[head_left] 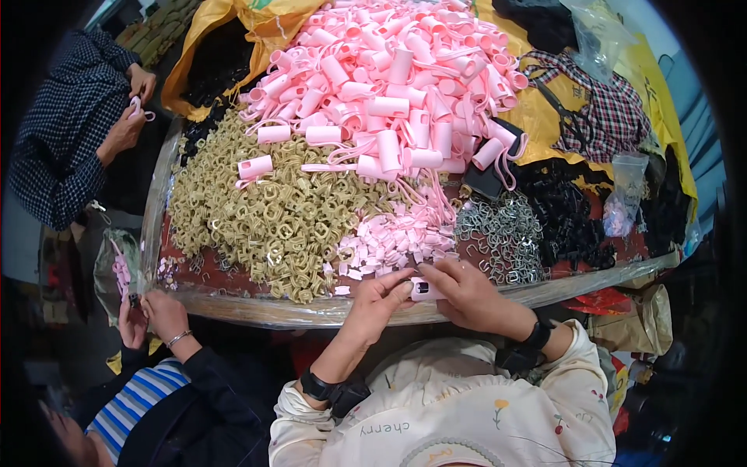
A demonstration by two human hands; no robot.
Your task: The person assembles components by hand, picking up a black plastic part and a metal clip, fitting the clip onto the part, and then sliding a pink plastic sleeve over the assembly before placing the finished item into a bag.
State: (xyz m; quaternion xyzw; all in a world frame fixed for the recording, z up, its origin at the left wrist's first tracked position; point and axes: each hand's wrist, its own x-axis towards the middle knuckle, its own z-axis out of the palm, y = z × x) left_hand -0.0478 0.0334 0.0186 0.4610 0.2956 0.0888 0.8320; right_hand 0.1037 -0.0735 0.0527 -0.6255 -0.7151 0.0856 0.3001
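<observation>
At the near edge of the table, both of my hands meet on a small pale pink tube (424, 290) with a dark slot in its side. My left hand (372, 305) pinches its left end between thumb and fingers. Around the right end my right hand (476, 297) is closed, covering much of the tube. Just beyond my fingers lies a heap of small pink tabs (397, 240). To its right is a pile of silver metal D-shaped rings (498, 229). A large mound of pink tubes with strap loops (389, 101) rises farther back.
Gold-coloured metal clips (257, 210) cover the table's left side. Black small parts (556, 210), scissors (572, 121) and a checked cloth (615, 109) lie at right. A plastic-wrapped rim (257, 311) edges the table. Two co-workers' hands (128, 128) (159, 315) work at left.
</observation>
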